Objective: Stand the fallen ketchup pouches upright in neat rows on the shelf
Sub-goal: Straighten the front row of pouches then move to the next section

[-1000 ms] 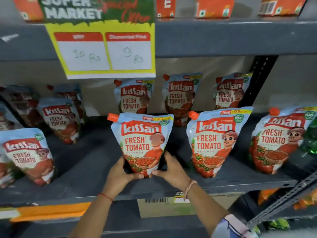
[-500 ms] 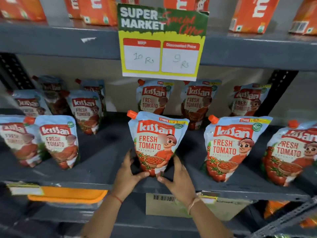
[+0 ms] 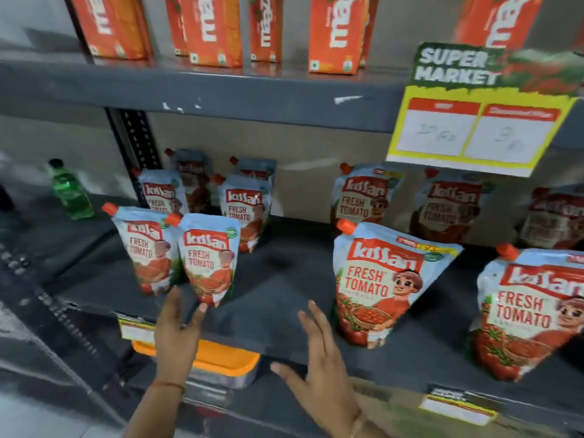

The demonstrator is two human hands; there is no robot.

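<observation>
Several Kissan ketchup pouches with orange caps stand on the dark grey shelf (image 3: 284, 279). Two front pouches lean together at the left (image 3: 208, 260) (image 3: 147, 248). A larger front pouch (image 3: 382, 286) stands at centre right, another (image 3: 531, 314) at far right. Back-row pouches (image 3: 245, 207) (image 3: 363, 197) stand near the rear wall. My left hand (image 3: 180, 330) is open, fingertips just under the bottom of the left front pouch. My right hand (image 3: 319, 371) is open over the shelf's front edge, left of the centre-right pouch, holding nothing.
A green bottle (image 3: 71, 191) stands on the neighbouring shelf at far left. Orange juice cartons (image 3: 335, 33) line the shelf above. A yellow price sign (image 3: 480, 121) hangs from that shelf at the right. An orange-lidded box (image 3: 221, 361) sits on the shelf below.
Both hands have let go of the centre pouch, which stays upright. The view has swung left; my left hand has moved to the left front pouches and my right hand has drawn back.
</observation>
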